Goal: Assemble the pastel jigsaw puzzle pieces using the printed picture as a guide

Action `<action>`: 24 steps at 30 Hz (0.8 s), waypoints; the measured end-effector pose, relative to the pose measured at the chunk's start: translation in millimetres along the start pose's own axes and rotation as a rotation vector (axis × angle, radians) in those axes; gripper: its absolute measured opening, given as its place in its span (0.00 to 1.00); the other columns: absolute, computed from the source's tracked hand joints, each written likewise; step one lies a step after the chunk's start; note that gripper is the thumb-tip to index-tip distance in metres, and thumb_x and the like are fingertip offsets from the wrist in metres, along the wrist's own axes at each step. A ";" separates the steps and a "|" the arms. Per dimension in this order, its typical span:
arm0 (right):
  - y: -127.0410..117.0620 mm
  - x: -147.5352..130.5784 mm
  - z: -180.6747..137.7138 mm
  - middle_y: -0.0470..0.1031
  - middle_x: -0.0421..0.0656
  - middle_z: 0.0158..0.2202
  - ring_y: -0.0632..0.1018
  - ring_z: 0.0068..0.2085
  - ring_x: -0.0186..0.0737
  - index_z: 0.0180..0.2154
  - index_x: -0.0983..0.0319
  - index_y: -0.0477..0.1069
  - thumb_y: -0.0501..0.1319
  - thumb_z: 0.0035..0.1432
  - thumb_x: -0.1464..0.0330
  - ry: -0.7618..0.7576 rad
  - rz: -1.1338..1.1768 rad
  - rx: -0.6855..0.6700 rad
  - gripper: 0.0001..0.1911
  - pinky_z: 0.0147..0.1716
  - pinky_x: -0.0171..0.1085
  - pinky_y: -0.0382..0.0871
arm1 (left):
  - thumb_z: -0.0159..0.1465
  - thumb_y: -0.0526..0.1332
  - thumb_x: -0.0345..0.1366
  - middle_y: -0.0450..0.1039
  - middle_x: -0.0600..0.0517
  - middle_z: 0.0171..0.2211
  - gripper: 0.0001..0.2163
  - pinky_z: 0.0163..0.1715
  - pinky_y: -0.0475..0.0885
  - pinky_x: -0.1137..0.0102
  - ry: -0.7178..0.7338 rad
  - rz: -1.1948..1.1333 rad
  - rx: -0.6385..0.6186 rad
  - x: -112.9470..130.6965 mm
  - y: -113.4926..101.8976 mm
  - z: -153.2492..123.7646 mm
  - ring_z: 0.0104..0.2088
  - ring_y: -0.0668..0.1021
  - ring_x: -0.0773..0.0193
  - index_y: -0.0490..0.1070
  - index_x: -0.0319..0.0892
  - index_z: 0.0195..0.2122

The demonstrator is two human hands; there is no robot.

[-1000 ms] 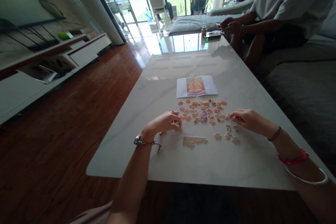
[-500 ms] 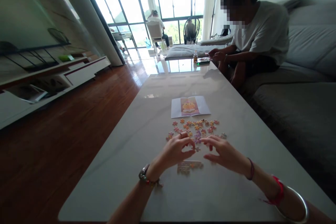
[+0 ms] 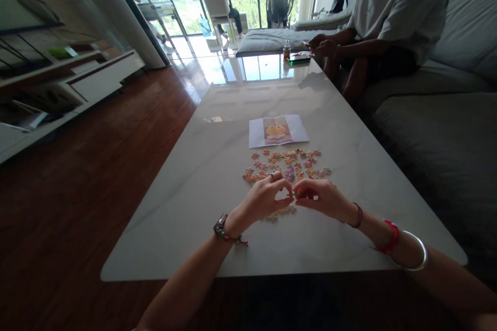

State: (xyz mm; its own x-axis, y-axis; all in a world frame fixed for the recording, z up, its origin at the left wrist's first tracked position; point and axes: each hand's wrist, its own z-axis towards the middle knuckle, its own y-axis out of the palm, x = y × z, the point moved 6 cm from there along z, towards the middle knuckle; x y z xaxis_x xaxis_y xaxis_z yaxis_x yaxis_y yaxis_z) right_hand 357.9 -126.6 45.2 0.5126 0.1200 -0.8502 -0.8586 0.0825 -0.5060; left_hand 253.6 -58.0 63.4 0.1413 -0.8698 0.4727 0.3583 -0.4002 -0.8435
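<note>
My left hand (image 3: 267, 196) is closed in a pinch, with a small jigsaw puzzle piece (image 3: 290, 194) at its fingertips. Facing it, my right hand (image 3: 324, 197) pinches another piece (image 3: 297, 194), and the two pieces meet or nearly meet; I cannot tell which. Partly covered by my left hand, a short strip of joined puzzle pieces (image 3: 286, 211) lies on the table below. Just beyond my hands spread several loose pink, orange and yellow pieces (image 3: 275, 157), with a purple cluster (image 3: 289, 172) among them.
A creased sheet (image 3: 256, 133) with a printed yellow character lies behind the pieces on the white marble-look table (image 3: 174, 191). A small bottle (image 3: 287, 50) and a phone (image 3: 300, 60) stand at the far end. One person (image 3: 404, 20) sits on the sofa at right.
My right hand has closed from a spread pose into a pinch and come up to my left hand. Both hands now hold pieces together. The view has tilted down.
</note>
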 end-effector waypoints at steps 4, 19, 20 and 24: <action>2.0 -5.4 -4.0 0.69 0.39 0.23 0.67 0.23 0.27 0.28 0.63 0.69 0.58 0.51 0.67 -0.072 -0.170 -0.045 0.06 0.23 0.27 0.62 | 0.54 0.59 0.42 0.64 0.53 0.33 0.12 0.30 0.63 0.76 0.031 -0.014 -0.185 -7.6 8.5 -1.4 0.30 0.68 0.70 0.67 0.43 0.37; 14.6 -6.6 -9.2 0.68 0.40 0.27 0.68 0.27 0.29 0.28 0.63 0.69 0.59 0.48 0.71 -0.093 -0.361 -0.178 0.02 0.27 0.28 0.62 | 0.56 0.57 0.36 0.67 0.53 0.28 0.05 0.29 0.62 0.77 0.030 -0.030 -0.367 -24.9 16.0 -4.7 0.29 0.69 0.70 0.69 0.41 0.30; 14.0 -6.7 -9.1 0.68 0.40 0.27 0.68 0.26 0.29 0.28 0.64 0.69 0.59 0.48 0.72 -0.093 -0.363 -0.180 0.02 0.27 0.28 0.62 | 0.56 0.57 0.35 0.68 0.53 0.28 0.05 0.28 0.62 0.77 0.033 -0.031 -0.372 -24.8 15.8 -4.8 0.28 0.69 0.70 0.69 0.41 0.30; 11.8 -7.0 -8.3 0.69 0.40 0.27 0.68 0.26 0.28 0.29 0.64 0.70 0.58 0.49 0.73 -0.097 -0.356 -0.194 0.03 0.26 0.27 0.62 | 0.56 0.57 0.34 0.68 0.54 0.28 0.04 0.28 0.61 0.78 0.053 -0.037 -0.390 -23.7 15.0 -5.1 0.28 0.69 0.70 0.69 0.41 0.30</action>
State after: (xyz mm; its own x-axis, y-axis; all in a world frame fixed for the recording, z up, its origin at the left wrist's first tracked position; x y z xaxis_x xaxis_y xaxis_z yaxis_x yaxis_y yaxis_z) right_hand 344.0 -134.6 44.0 0.7681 0.2115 -0.6044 -0.6089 -0.0510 -0.7916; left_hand 250.9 -44.9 38.2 0.0837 -0.8622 0.4996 -0.0162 -0.5024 -0.8645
